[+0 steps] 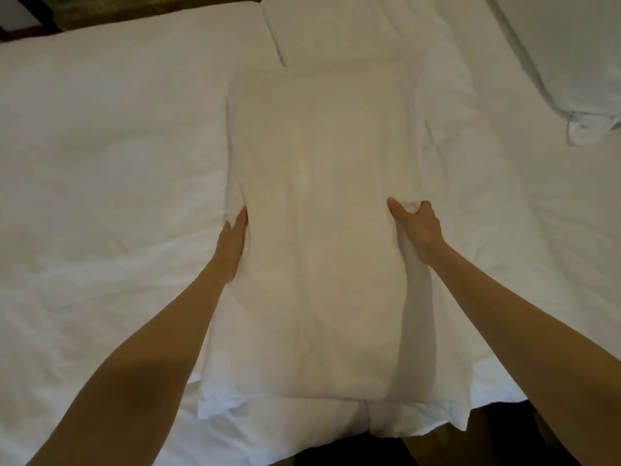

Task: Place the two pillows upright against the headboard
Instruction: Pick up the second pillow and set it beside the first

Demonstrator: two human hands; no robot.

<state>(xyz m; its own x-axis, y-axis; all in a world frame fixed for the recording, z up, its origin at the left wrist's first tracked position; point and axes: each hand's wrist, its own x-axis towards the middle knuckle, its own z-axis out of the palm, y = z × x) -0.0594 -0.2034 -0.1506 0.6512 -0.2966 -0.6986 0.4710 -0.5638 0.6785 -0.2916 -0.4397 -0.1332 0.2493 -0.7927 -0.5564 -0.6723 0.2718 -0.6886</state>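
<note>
A long white pillow [319, 213] lies lengthwise in the middle of the view, over the white bed [111, 146]. My left hand [233, 245] presses flat against its left edge with the fingers tucked under the side. My right hand [415, 227] pinches the right edge, thumb on top and fingers curled into the fabric. A second white pillow [564, 62] lies at the top right corner, partly cut off by the frame. No headboard is visible.
A folded white duvet or mattress edge [336, 31] lies beyond the held pillow. Dark floor or furniture [30, 25] shows at the top left, and the near bed edge with dark floor [487, 442] at the bottom.
</note>
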